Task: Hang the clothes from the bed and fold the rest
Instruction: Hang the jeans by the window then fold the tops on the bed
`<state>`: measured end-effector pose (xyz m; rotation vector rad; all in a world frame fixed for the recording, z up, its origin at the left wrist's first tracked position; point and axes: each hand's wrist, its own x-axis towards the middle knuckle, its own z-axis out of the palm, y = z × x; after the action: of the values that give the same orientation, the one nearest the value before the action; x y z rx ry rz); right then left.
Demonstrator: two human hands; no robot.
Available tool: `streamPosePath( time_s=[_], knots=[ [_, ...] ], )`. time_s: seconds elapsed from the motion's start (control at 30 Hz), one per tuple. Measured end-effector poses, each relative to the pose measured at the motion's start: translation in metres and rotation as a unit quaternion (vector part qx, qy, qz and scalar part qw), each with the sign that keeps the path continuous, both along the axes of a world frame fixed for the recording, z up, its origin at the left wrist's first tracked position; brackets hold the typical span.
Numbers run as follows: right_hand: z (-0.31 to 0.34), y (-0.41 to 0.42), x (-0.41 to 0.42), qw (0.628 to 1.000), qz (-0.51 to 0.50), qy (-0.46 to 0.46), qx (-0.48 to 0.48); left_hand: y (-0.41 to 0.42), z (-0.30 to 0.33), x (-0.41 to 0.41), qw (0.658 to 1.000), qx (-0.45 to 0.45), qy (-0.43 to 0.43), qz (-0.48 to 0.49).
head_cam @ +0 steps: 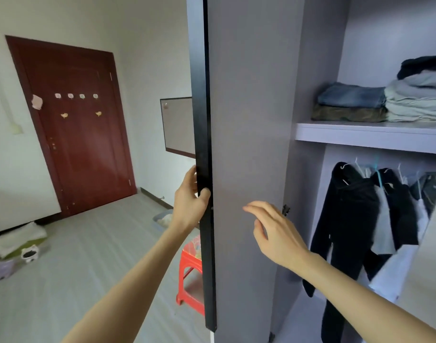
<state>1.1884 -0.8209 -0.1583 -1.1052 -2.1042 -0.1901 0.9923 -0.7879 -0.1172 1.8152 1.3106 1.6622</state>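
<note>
1. Bedroom with pale walls and grey plank floor (pixel 93 256); open wardrobe fills the right half.
2. Wardrobe door (pixel 246 144) stands swung out, grey inner face toward camera, black edge at centre frame.
3. Left hand (pixel 191 198) grips that black edge, thumb wrapped onto the front, fingers behind.
4. Right hand (pixel 274 231) hovers just off the door's inner face, fingers spread and relaxed, holding nothing.
5. Upper shelf (pixel 360 134) holds folded clothes (pixel 385 102) in two stacks: left stack has two pieces, blue denim on olive; right stack is taller, pale grey with a dark piece on top, count unclear as it runs out of frame.
6. Below the shelf, hanging clothes (pixel 355 209) on pale hangers: a long black garment nearest the door, then dark, grey and white pieces packed close, maybe four or five.
7. Bed is outside the view, so clothes on it cannot be seen.
8. Red plastic stool (pixel 191 273) stands on the floor, partly behind the door's edge.
9. Dark red room door (pixel 73 129) is closed on the far wall; open floor lies between it and the wardrobe.
</note>
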Motion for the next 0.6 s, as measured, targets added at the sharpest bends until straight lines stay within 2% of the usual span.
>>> streamPosePath(
  time_s=[0.17,0.27,0.37,0.47,0.6],
  knots=[
    [0.015,-0.018,0.026,0.996,-0.005,0.037,0.083,-0.023,-0.008,0.024,0.99,0.11,0.062,-0.063],
    [0.026,-0.029,0.046,0.988,-0.024,0.047,0.143,-0.031,-0.003,0.055,0.967,0.181,0.141,-0.112],
    [0.037,-0.041,0.072,0.978,-0.054,0.046,0.197,-0.028,0.005,0.095,0.941,0.203,0.195,-0.186],
    [0.043,-0.054,0.112,0.963,-0.146,0.034,0.226,-0.022,0.011,0.149,0.916,0.203,0.24,-0.248],
    [0.044,-0.068,0.16,0.942,-0.264,-0.016,0.204,-0.014,0.01,0.218,0.894,0.234,0.285,-0.253]
  ],
)
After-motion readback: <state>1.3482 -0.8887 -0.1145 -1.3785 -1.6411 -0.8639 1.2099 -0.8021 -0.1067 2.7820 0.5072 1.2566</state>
